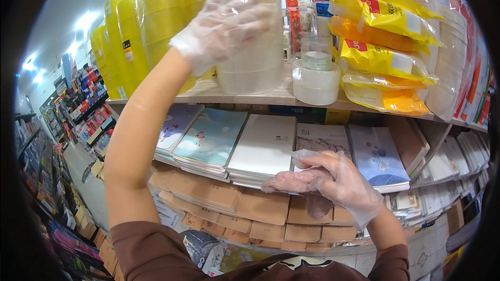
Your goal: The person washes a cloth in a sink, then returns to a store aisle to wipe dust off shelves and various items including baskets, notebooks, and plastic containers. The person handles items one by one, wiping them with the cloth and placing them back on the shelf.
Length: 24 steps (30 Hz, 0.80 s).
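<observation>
My left hand [230,27], in a clear disposable plastic glove, is wrapped against the upper part of a tall stack of clear packing tape rolls [254,73]. Plastic film covers that stack, and its base is at the wooden top shelf [207,88]. Lower down, my right hand [343,183] wears the same kind of glove and grips a bunched pink cloth [297,181]. The cloth hangs in front of a row of notebooks, partly covering one with a plum-branch cover [322,136]. A white-covered notebook stack [263,140] lies just left of it.
Yellowish tape stacks [160,19] stand left of the clear one. To its right are loose clear tape rolls [315,83] and piled yellow deli packets [386,54]. Brown kraft notebooks [265,204] fill the tier below. An aisle [80,167] runs along the left.
</observation>
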Motion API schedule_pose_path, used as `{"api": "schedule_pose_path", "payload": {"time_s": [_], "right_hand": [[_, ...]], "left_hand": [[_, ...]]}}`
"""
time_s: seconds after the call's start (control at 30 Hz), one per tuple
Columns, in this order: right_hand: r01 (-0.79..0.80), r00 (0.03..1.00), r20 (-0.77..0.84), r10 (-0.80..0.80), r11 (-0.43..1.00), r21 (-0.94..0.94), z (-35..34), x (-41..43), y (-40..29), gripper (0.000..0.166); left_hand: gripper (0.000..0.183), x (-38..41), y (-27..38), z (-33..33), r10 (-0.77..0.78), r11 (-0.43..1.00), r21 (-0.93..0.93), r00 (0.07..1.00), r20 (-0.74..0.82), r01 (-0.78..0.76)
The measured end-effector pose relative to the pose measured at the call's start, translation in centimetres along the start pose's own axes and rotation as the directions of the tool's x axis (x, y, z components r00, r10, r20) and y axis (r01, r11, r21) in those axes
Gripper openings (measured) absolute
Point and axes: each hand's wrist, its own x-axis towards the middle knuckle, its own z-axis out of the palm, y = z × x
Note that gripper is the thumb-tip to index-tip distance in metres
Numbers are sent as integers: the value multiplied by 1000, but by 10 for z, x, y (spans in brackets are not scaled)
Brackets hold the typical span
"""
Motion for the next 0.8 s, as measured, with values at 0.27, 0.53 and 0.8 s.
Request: {"api": "schedule_pose_path", "payload": {"time_s": [0.27, 0.53, 0.8], "right_hand": [[53, 998, 27, -53, 999, -4, -7, -1, 7, 43], [41, 998, 53, -40, 999, -24, -22, -15, 8, 41], [-36, 997, 70, 33, 998, 46, -11, -18, 0, 40]], "left_hand": [[50, -45, -5, -17, -66, 997, -40, 996, 55, 68], [26, -53, 27, 6, -517, 853, -396, 654, -553, 340], [32, 28, 61, 19, -205, 978, 79, 964, 171, 194]]}}
